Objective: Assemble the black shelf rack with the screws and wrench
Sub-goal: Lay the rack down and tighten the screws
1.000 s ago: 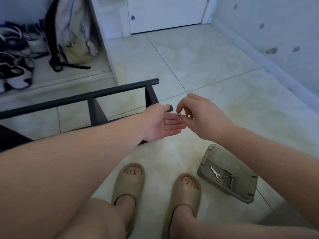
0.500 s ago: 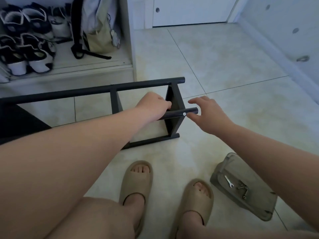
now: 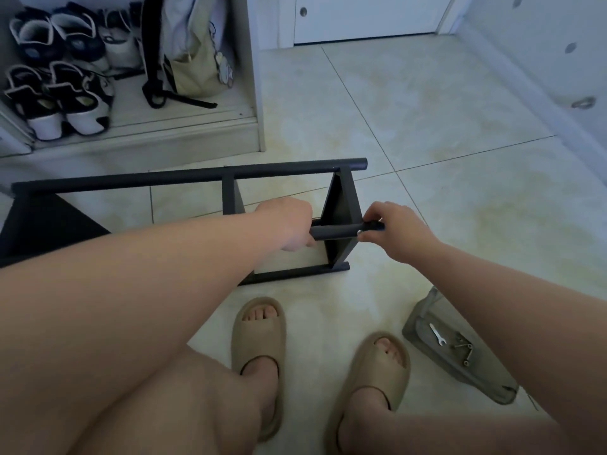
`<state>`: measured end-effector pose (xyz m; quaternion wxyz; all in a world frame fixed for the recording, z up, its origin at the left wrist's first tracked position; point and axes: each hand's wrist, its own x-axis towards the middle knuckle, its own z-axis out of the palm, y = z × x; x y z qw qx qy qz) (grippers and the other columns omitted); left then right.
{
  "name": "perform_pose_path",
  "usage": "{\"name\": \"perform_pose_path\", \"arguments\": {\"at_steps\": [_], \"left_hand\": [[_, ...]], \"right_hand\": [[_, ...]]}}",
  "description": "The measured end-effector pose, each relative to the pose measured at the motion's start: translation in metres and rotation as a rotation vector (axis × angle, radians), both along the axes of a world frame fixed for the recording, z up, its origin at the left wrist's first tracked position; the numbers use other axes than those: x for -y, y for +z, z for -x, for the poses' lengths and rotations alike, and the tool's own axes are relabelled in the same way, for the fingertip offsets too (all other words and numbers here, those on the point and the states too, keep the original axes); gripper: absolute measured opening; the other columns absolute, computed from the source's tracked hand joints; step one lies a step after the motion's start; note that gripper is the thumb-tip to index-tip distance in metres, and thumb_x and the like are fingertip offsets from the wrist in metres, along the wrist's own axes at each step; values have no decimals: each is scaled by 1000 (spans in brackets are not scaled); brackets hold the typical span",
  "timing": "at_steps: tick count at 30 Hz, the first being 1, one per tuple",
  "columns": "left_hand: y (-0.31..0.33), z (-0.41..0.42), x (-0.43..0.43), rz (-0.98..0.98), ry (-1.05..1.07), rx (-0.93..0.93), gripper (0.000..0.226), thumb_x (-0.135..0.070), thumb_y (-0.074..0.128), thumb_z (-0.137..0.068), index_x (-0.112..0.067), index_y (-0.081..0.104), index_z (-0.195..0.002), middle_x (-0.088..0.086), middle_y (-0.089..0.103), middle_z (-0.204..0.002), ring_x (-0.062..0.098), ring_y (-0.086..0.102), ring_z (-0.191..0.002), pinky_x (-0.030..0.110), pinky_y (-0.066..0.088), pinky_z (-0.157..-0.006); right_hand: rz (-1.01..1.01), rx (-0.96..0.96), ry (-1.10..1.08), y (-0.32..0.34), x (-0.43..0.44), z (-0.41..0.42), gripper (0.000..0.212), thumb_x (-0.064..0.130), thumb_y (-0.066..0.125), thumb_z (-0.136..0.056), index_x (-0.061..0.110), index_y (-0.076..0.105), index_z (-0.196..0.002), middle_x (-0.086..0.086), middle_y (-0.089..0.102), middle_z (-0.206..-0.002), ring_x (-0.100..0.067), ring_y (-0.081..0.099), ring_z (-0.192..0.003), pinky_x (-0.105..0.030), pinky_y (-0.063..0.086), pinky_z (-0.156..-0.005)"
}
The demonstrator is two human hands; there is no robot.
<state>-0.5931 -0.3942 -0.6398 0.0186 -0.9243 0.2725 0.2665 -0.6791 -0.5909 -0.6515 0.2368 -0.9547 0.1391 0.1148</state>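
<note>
The black shelf rack [image 3: 184, 177] lies on its side on the tiled floor in front of me. My left hand [image 3: 289, 226] grips its near black tube [image 3: 335, 232] just left of the end panel [image 3: 340, 218]. My right hand [image 3: 394, 233] pinches the tube's right end, fingertips at a small silver screw [image 3: 359, 232] in the tube. A small silver wrench [image 3: 437, 334] and several loose screws [image 3: 463, 348] lie on a grey tray [image 3: 427, 320] at the lower right, partly hidden by my right forearm.
My feet in tan slides [image 3: 259, 336] stand just behind the rack. An open cabinet at the upper left holds shoes [image 3: 59, 103] and a bag [image 3: 193, 50]. A white door [image 3: 364, 18] and a wall bound the floor at the back and right.
My right hand carried a small screw from my left palm to the tube's end and closed its fingers there. My left hand turned over and took hold of the tube. The view tilted down.
</note>
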Motion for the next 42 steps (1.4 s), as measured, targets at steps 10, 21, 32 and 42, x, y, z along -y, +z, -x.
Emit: {"name": "perform_pose_path", "arguments": {"at_steps": [10, 21, 32, 42], "left_hand": [[34, 92, -27, -203, -167, -231, 35, -42, 63, -96, -7, 63, -101, 2, 58, -82, 30, 62, -98, 39, 53, -89], [31, 190, -91, -125, -38, -337, 42, -38, 70, -91, -9, 69, -123, 7, 67, -110, 30, 61, -108, 38, 51, -95], [22, 246, -127, -121, -38, -312, 38, -34, 76, -87, -12, 70, -117, 7, 68, -113, 30, 63, -104, 41, 54, -94], [21, 244, -128, -142, -42, -345, 38, -36, 73, -87, -8, 70, -113, 8, 68, -105, 31, 64, -97, 37, 53, -85]], "right_hand": [[-186, -129, -180, -4, -57, 125, 31, 34, 83, -81, 24, 55, -90, 10, 57, -90, -18, 56, -86, -31, 41, -67], [-202, -299, -287, 6, -131, 234, 36, 37, 87, -76, 23, 54, -78, 5, 59, -76, -10, 53, -68, -30, 37, -55], [44, -266, -360, 6, -192, 306, 59, 53, 82, -75, 25, 47, -114, 1, 55, -114, -26, 55, -108, -39, 48, -77], [324, -323, 106, 13, -165, 276, 151, 76, 79, -61, 14, -19, -159, -7, -29, -165, -35, -25, -152, -57, -6, -123]]}}
